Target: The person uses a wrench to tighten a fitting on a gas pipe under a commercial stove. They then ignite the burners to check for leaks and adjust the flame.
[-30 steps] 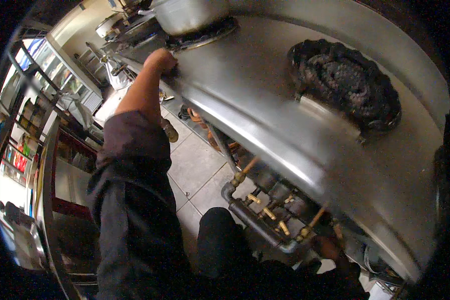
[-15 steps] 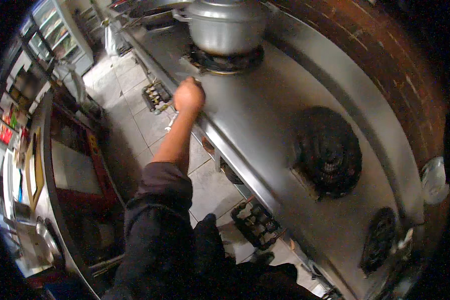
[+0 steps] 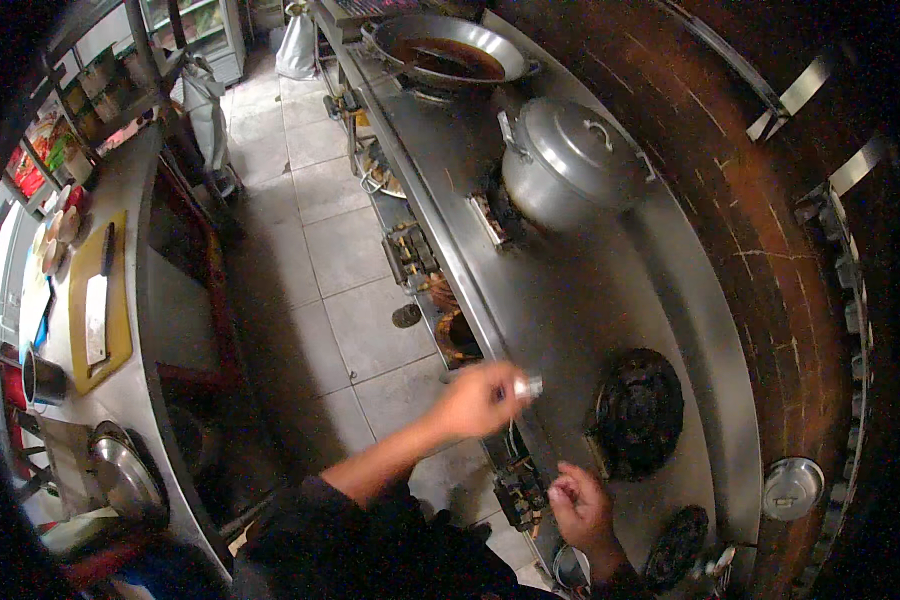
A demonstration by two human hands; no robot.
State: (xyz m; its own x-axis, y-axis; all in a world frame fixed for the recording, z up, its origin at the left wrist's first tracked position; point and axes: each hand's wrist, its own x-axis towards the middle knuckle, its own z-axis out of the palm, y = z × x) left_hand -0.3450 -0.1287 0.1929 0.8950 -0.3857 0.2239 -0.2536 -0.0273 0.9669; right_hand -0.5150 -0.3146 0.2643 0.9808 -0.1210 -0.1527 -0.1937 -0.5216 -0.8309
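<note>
My left hand (image 3: pixel 480 400) is closed over the front edge of the steel stove top (image 3: pixel 540 290). A small pale, shiny object (image 3: pixel 528 386) sticks out from its fingertips; blur hides its kind. Nearer to me on the right, my right hand (image 3: pixel 580 506) hovers by the same edge with its fingers curled in. Whether anything sits in those fingers I cannot make out. Just beyond the right hand lies a black round burner (image 3: pixel 638 413), with nothing standing on it. Farther along, a lidded aluminium pot (image 3: pixel 568 165) sits on another burner.
A wide wok (image 3: pixel 450 50) with brown liquid stands at the far end. Burner valves (image 3: pixel 410 252) jut out below the front edge. Across the tiled floor (image 3: pixel 315 240), a counter bears a cleaver (image 3: pixel 96 315) on a yellow cutting board (image 3: pixel 120 345). A brick wall (image 3: pixel 750 270) borders the right.
My left hand has come back from near the pot toward me, and the small pale object now shows in it. My right hand has entered view. The view has shifted, showing the wok.
</note>
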